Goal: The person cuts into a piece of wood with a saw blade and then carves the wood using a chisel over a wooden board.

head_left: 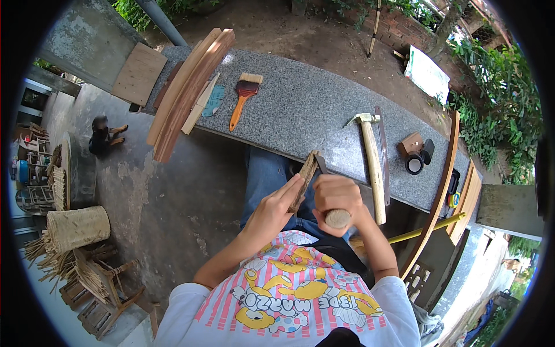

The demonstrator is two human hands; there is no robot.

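My left hand (274, 209) grips a short, rough strip of wood (308, 174), its fingers lying along the side. The strip slants up from my lap, with its far end at the near edge of the grey stone bench. In my right fist (340, 195) is a wooden-handled blade tool (337, 218), the round handle end toward me. Its dark flat blade (321, 164) lies close along the strip's right side; I cannot tell whether it touches. A claw hammer (372, 159) with a pale wooden handle and a thin metal ruler (382, 151) lie right of my right hand.
On the stone bench (300, 98) lie a paintbrush (243, 98), long curved boards (193, 95) at left, and a brown box (410, 144) beside a black round item (414, 164). A long wooden strip (444, 185) crosses the right end. A dog (104, 136) lies on the floor, left.
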